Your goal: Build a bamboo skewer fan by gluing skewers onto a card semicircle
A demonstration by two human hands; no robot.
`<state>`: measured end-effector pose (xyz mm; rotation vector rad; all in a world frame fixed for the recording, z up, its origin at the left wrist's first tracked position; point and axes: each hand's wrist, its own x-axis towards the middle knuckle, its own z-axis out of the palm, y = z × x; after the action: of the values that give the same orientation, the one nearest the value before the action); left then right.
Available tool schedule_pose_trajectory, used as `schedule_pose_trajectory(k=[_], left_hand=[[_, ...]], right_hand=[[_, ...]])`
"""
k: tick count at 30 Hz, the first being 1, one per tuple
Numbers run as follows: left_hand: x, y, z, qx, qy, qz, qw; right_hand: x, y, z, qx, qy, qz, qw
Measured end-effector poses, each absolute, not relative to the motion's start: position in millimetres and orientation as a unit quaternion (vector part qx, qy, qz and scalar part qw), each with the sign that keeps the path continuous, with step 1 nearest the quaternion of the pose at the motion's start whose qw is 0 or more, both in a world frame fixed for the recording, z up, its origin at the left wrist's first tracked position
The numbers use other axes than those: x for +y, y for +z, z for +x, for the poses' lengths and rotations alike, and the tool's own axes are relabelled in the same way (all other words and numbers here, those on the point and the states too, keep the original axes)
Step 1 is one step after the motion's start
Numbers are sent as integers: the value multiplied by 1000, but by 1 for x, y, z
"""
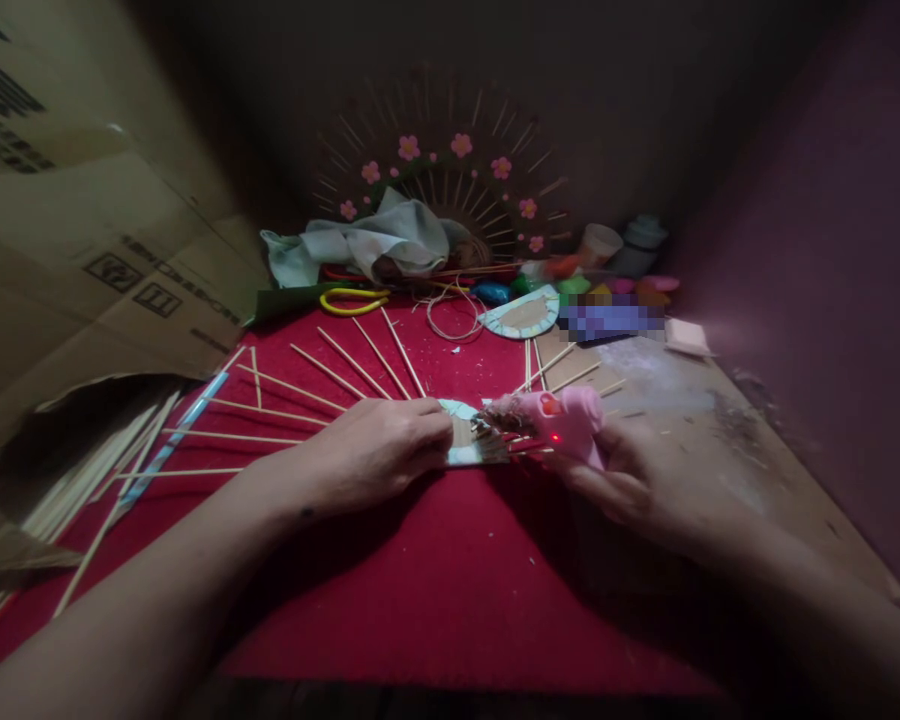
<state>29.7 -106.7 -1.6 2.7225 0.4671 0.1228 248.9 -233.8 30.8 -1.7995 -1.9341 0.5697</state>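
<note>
A pink hot glue gun with a small red light is gripped in my right hand. Its nozzle points left, over a small half-round cardboard piece with a pale blue edge. The fingers of my left hand are closed on the left part of that piece, partly hiding it. Thin wooden sticks fan outward from the piece to the left, back and right. Whether the nozzle touches the cardboard or a stick I cannot tell.
A large cardboard box stands at left, with loose sticks by its opening. Behind are yellow-handled scissors, a second half-round piece, crumpled pale cloth and a flowered stick fan. A cardboard sheet covers the table's right.
</note>
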Motion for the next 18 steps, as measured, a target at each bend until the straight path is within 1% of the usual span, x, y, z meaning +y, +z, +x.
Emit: schedule_pose_trajectory(k=[3,10,18], left_hand=[[-106,-2,29,168,42,968,180],[-107,-3,29,174,36,968,176],[-107,-2,29,174,34,970,168]], right_hand=[[-235,29,249,-702,206,-646,218],[-236,26,252,-695,229,-654,190],[-237,23,253,-687,269,-640,216]])
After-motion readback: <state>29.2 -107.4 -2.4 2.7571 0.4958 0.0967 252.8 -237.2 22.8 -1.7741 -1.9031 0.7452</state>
